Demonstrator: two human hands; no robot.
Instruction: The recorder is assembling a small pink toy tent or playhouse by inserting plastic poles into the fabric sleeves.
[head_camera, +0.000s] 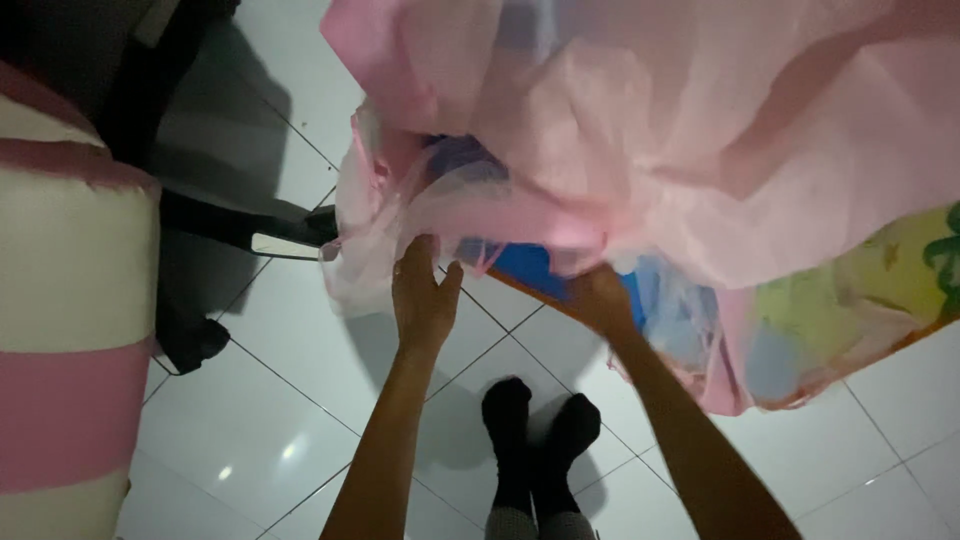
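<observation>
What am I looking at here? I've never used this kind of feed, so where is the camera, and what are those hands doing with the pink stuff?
There is only one picture, taken by a camera worn on a person's head and looking straight down. The two bare arms coming up from the bottom edge are that person's own. The left hand is open, palm against the pink sheer netting. The right hand is at the netting's lower edge, its fingers hidden under the folds, so its grip cannot be told. Under the netting lies a colourful printed mat on the white tiled floor. The person's feet in black socks stand between the arms. At the left is a pink-and-cream striped cushion, with the dark leg of a chair behind it.
</observation>
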